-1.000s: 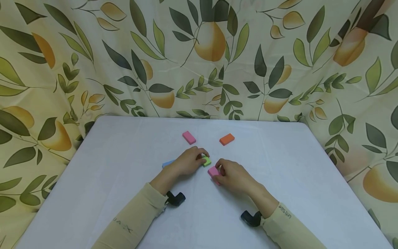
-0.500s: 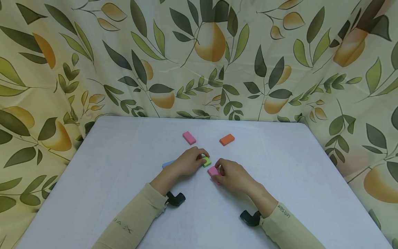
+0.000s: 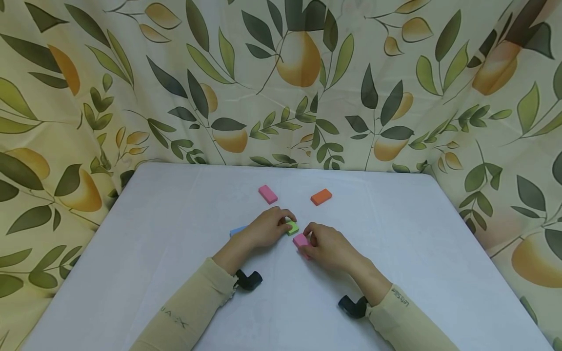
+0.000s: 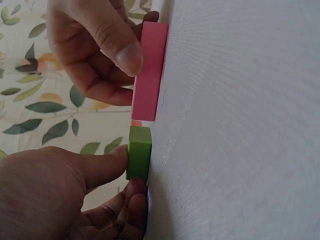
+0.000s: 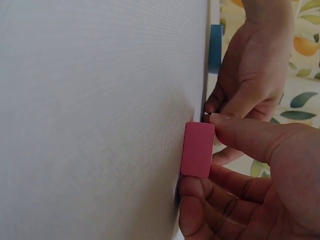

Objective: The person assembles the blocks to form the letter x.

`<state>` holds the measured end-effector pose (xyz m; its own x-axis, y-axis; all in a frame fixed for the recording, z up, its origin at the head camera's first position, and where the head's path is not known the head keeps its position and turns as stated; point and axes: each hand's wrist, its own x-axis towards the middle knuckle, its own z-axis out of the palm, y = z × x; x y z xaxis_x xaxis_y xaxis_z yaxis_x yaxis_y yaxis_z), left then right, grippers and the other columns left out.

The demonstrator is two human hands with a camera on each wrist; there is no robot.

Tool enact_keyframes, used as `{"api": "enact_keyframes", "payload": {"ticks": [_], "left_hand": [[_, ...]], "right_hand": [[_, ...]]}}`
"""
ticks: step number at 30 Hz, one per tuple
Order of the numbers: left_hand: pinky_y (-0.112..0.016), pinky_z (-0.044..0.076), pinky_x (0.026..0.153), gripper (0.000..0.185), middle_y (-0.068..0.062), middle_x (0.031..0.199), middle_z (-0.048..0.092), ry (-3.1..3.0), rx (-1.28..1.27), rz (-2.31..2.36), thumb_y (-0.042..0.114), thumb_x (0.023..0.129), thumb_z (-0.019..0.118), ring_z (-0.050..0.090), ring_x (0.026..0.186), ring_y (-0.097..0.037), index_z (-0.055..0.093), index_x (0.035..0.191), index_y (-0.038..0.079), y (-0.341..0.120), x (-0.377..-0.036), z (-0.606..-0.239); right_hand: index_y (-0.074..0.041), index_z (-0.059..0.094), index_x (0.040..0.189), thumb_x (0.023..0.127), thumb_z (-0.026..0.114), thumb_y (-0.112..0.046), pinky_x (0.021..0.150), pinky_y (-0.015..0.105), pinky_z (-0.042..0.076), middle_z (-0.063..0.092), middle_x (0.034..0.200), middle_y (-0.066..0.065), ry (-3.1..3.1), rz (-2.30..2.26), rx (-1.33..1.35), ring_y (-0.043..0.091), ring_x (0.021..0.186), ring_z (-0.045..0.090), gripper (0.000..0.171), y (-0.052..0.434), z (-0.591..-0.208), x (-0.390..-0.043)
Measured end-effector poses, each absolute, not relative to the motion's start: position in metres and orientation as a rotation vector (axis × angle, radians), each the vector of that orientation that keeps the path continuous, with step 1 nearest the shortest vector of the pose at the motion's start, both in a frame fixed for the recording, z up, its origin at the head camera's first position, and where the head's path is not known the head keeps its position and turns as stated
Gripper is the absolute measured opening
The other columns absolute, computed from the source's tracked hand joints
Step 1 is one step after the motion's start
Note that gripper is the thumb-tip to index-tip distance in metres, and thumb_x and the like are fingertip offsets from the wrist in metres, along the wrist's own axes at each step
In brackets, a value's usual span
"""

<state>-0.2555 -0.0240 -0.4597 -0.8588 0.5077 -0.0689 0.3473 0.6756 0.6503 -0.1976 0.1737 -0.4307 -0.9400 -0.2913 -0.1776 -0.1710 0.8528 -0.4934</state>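
— Green block first, since it sits to the left: how would it handle?

— By its look, light and rigid, a small matte slab with square edges, likely not slippery or fragile. The narrow sides look like the best place to take it. It lies flat on the bench, near the middle.

— And the left hand?

— It pinches the green block, thumb on one edge and curled fingers on the other, as the left wrist view shows. A blue block peeks out behind that hand.

— Then the pink block?

— Same kind of piece, longer. It lies just beside the green one, apparently with a small gap. The right hand pinches it, thumb against one long edge, curled fingers along the other.

— Anything beyond?

— A second pink block and an orange block lie farther back, well apart from both hands.
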Motion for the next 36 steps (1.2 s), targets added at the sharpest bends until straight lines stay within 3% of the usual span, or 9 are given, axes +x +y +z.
{"api": "enact_keyframes", "payload": {"ticks": [36], "left_hand": [[-0.029, 0.045, 0.078, 0.023, 0.002, 0.094, 0.055, 2.642, 0.693, 0.946, 0.025, 0.098, 0.056, 0.052, 0.088, -0.014, 0.063, 0.120, 0.025, -0.0235, -0.2553, -0.4563]], "right_hand": [[-0.013, 0.061, 0.111, 0.086, 0.072, -0.032, 0.063, 0.029, 0.044, 0.056, 0.074, -0.003, 2.793, -0.717, -0.385, 0.014, 0.068, 0.052, 0.033, 0.1724, -0.4315, -0.2000]]}}
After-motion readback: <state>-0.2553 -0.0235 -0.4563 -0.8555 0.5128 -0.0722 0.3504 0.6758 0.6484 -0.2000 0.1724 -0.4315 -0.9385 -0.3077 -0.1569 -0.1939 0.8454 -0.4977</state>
